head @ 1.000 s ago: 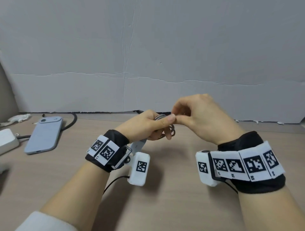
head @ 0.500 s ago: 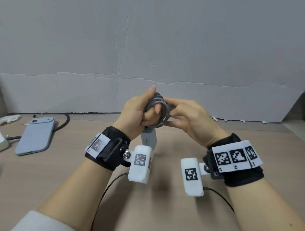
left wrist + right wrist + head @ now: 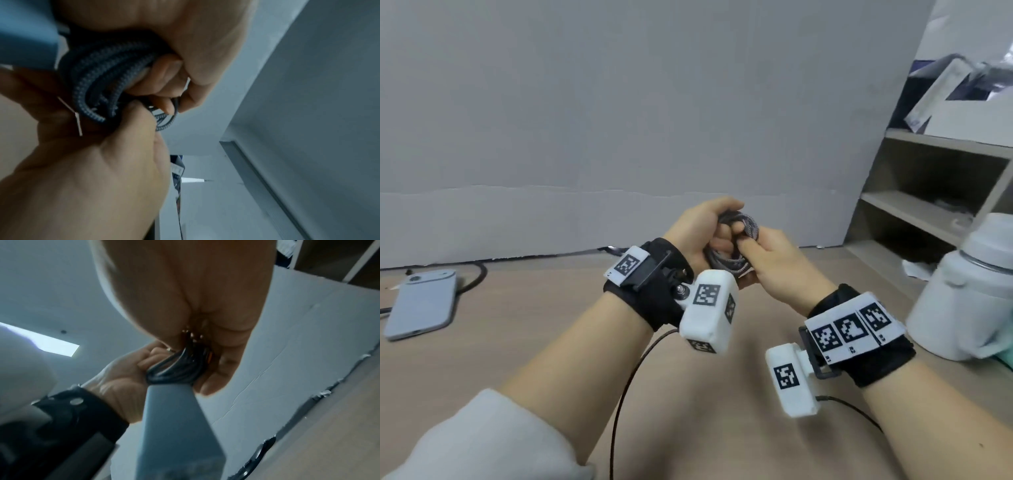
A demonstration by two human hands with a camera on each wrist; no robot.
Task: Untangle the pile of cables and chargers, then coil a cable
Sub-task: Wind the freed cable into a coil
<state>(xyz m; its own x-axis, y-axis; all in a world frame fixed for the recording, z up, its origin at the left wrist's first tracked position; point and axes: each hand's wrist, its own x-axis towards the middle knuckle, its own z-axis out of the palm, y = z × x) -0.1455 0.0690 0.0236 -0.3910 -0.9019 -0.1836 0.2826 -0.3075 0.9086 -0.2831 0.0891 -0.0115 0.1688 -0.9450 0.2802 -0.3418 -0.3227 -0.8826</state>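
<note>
Hands (image 3: pixel 702 226) lower now (cable (image 3: pixel 748 224) gripped)

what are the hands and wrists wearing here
Both hands, left and right, are bare. Each wrist has a black strap with white square-coded tags and a white boxy camera unit, left and right, trailing a thin dark cable. The left forearm has a pale grey sleeve.

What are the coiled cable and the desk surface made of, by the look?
Coiled cable: a braided fabric sheath, grey, matte; the left wrist view shows a woven criss-cross texture. Core unseen. Desk surface: looks like wood-grain laminate or veneer, light tan, low sheen; faint streaked grain shows, but solid wood cannot be ruled out.
</note>
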